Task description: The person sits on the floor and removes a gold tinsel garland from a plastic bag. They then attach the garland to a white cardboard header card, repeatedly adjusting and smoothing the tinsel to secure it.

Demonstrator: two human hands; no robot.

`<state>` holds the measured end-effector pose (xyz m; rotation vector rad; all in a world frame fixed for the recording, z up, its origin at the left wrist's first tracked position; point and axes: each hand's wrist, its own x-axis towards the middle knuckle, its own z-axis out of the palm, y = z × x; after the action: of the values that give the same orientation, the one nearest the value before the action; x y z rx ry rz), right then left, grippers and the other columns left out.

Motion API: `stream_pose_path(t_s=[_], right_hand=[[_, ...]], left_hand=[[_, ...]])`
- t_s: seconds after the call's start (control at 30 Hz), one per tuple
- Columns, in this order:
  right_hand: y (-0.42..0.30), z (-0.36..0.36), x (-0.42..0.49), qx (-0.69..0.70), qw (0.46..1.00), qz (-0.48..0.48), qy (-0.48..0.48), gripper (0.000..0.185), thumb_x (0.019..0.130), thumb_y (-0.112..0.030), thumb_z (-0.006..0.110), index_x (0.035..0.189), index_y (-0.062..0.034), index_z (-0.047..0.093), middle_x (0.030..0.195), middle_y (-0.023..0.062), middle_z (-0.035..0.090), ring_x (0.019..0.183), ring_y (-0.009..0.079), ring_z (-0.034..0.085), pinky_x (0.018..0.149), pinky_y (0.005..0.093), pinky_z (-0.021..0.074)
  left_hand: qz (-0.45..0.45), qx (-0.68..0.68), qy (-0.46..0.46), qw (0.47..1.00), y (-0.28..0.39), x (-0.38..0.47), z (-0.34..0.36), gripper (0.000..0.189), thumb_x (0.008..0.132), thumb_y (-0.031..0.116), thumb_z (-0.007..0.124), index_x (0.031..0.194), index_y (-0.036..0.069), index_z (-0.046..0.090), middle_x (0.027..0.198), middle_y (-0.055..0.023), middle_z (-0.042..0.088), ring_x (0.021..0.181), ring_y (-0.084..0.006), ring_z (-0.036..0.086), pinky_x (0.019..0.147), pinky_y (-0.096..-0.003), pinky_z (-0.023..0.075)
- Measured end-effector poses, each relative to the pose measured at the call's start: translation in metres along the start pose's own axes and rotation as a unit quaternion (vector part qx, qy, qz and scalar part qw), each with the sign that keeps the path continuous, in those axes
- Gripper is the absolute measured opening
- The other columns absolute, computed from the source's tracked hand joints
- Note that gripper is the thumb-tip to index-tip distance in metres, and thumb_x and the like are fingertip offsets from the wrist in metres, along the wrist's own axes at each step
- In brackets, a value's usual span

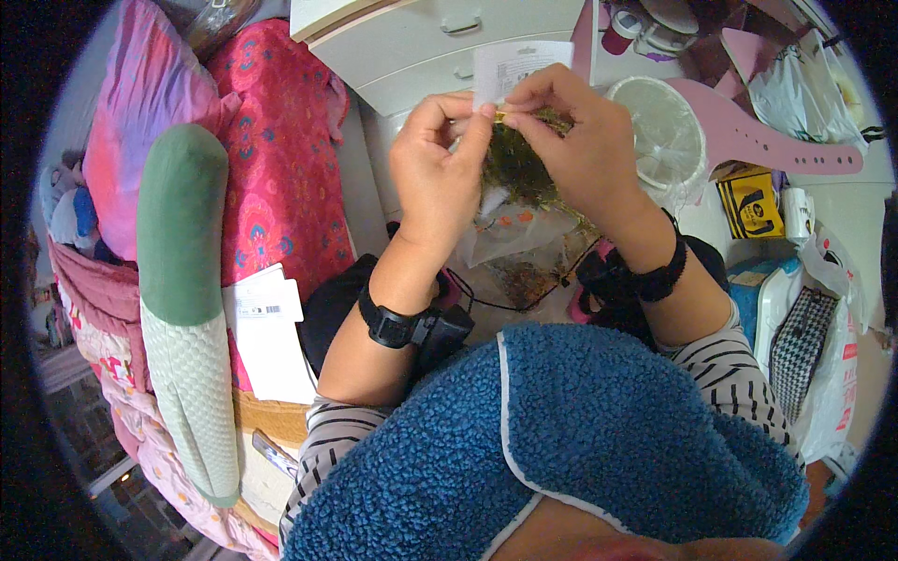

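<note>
Between thumb and fingers, my left hand [449, 158] pinches the lower left part of a white printed card [526, 62]. My right hand [586, 137] meets it at the card's lower edge, thumb and forefinger closed around a small gold-coloured piece [499, 118]. The exact shape of that piece is hidden by the fingertips. Beneath both hands lies a heap of fine greenish-gold pieces [519, 165], in or on clear plastic bags [515, 231]. To my left, a stack of white cards [270, 350], the top one bearing print and a barcode, rests at the edge of the red patterned cloth [280, 161].
A long green-and-white cushion [186, 308] lies at the left. White drawers [421, 49] stand ahead. On the right are a lined round bin [659, 133], a yellow-and-black box [751, 207] and a houndstooth pouch [803, 350]. A phone [273, 452] lies near my left elbow.
</note>
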<state>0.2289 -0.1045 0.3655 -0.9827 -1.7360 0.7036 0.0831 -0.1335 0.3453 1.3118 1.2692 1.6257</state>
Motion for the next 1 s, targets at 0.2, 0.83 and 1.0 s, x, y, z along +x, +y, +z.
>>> stream_pose_path(t_s=[0.2,0.83,1.0], right_hand=[[0.010,-0.024,0.013,-0.024,0.997,0.030,-0.061,0.016,0.081,-0.010,0.076,0.095,-0.0047,0.069,0.087,-0.0015,0.066,0.075,0.0058,0.057,0.068,0.0198,0.0437],[0.024,-0.048,0.026,0.144,0.974,0.063,-0.160,0.020,0.086,-0.015,0.072,0.100,-0.0030,0.061,0.083,0.0032,0.063,0.073,0.0087,0.057,0.065,0.0249,0.0467],[0.018,-0.020,0.014,0.041,0.985,0.023,-0.165,0.027,0.082,-0.020,0.075,0.102,-0.0060,0.063,0.083,0.0056,0.063,0.073,0.0160,0.061,0.067,0.0297,0.0492]], left_hand=[[-0.012,0.030,0.040,0.999,0.007,0.014,-0.019,0.008,0.091,0.005,0.069,0.090,-0.002,0.066,0.091,-0.0037,0.069,0.076,-0.0043,0.056,0.071,-0.0193,0.0466],[0.035,0.020,0.045,0.998,0.018,0.021,-0.033,0.008,0.092,0.005,0.068,0.093,-0.003,0.065,0.093,-0.0052,0.069,0.080,-0.0063,0.061,0.072,-0.0207,0.0490],[0.024,0.018,0.040,0.999,0.016,0.018,-0.027,0.009,0.091,0.005,0.069,0.091,-0.003,0.065,0.092,-0.0050,0.069,0.078,-0.0057,0.059,0.070,-0.0205,0.0488]])
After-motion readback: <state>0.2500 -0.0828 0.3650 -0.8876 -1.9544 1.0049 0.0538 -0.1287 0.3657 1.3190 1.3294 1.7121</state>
